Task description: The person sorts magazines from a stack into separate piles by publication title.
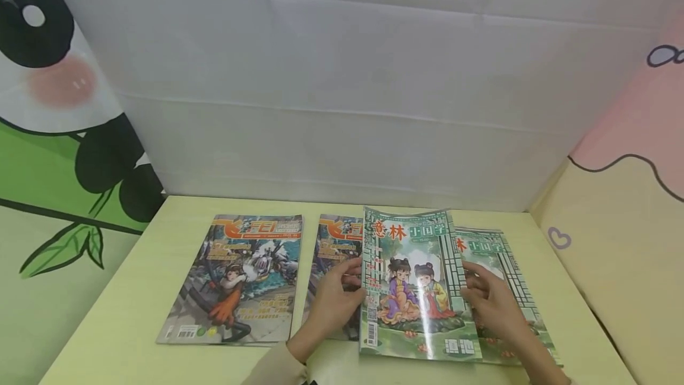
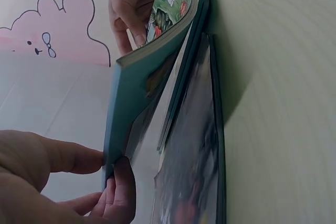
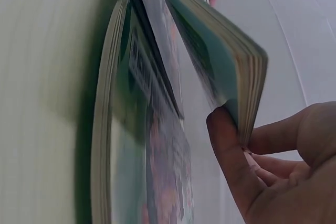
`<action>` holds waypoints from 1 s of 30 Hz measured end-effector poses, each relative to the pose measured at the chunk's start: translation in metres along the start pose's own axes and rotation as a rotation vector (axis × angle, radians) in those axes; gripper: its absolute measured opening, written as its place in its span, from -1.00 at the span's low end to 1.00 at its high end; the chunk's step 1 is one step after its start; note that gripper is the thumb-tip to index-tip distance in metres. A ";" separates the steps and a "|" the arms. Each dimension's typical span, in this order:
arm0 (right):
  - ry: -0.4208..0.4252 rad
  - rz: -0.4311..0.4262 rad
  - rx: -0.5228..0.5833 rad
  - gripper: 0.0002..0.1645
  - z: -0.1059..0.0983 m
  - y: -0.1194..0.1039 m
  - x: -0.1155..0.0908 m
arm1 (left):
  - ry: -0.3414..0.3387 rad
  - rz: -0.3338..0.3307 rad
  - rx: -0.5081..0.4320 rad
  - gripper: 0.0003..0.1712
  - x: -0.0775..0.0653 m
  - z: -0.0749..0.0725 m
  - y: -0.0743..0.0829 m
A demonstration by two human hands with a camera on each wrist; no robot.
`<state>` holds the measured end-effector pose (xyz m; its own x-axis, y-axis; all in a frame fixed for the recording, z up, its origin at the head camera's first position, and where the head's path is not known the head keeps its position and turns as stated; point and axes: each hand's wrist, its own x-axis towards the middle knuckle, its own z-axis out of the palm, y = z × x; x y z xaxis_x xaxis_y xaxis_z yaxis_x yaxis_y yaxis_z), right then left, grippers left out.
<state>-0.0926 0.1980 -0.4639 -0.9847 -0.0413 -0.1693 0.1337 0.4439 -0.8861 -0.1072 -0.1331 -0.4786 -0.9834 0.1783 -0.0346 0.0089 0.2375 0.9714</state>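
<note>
Both hands hold a green-bordered magazine (image 1: pixel 417 290) with two cartoon figures on its cover, one hand at each long side. My left hand (image 1: pixel 336 299) pinches its left edge between thumb and fingers; the left wrist view shows the magazine (image 2: pixel 139 98) raised and bowed. At the opposite edge, my right hand (image 1: pixel 494 308) pinches it, thumb and fingers on either face, and page edges show in the right wrist view. Below and to the right lies another magazine (image 1: pixel 526 290) with a matching cover. An orange-titled magazine (image 1: pixel 336 236) is partly hidden behind the held one and the left hand.
At the left, orange-titled magazines (image 1: pixel 246 278) lie stacked with their edges slightly offset. The pale yellow table (image 1: pixel 123 302) meets a white back wall (image 1: pixel 342 153). Side panels with cartoon drawings stand left and right.
</note>
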 end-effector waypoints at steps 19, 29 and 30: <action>0.043 -0.098 -0.183 -0.28 -0.084 0.062 -0.022 | -0.378 -0.016 -0.388 -0.12 0.010 0.066 -0.024; -0.013 -0.123 -0.134 -0.35 -0.118 0.085 -0.022 | -0.451 -0.044 -0.416 -0.18 0.014 0.082 0.005; -0.023 -0.129 -0.131 -0.34 -0.122 0.087 -0.021 | -0.461 -0.047 -0.426 -0.19 0.015 0.084 0.005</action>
<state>-0.0734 0.3462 -0.4848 -0.9898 -0.1248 -0.0691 -0.0105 0.5465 -0.8374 -0.1068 -0.0493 -0.4937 -0.8005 0.5932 -0.0855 -0.1992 -0.1287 0.9715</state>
